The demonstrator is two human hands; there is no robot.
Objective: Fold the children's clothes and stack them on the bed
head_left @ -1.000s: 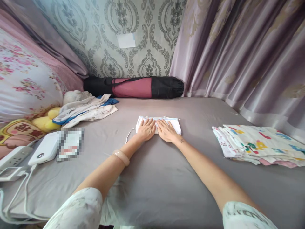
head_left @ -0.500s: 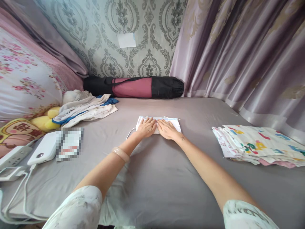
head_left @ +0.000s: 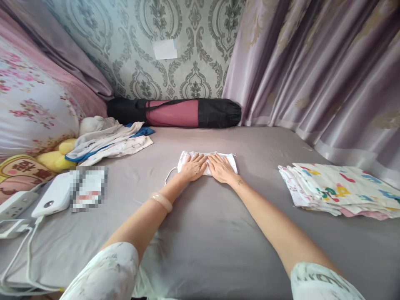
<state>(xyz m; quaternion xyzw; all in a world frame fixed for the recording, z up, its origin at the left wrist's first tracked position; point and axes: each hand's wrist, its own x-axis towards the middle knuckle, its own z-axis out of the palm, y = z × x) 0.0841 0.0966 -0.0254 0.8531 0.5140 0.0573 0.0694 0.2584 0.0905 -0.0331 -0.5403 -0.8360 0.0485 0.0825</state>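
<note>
A small folded white cloth [head_left: 232, 161] with a bluish far edge lies flat on the grey bed sheet [head_left: 218, 233]. From its left side a thin white cord trails onto the sheet. My left hand [head_left: 194, 167] rests palm down on the cloth's left half, fingers stretched out and pointing away from me. On the right half lies my right hand [head_left: 221, 168], also flat with fingers apart. The two hands are side by side, and they cover much of the cloth. A pale bangle [head_left: 161, 201] circles my left forearm.
Folded printed cloths [head_left: 340, 189] are stacked at the right. A rolled mat in a black and pink bag [head_left: 173, 113] lies against the wall. Rumpled clothes [head_left: 115, 143], a white power bank [head_left: 53, 193], cables and a power strip [head_left: 17, 205] are at the left.
Both hands stay flat on the cloth, with only slight shifts of the fingers. The view has moved a little; the cloth keeps its place.
</note>
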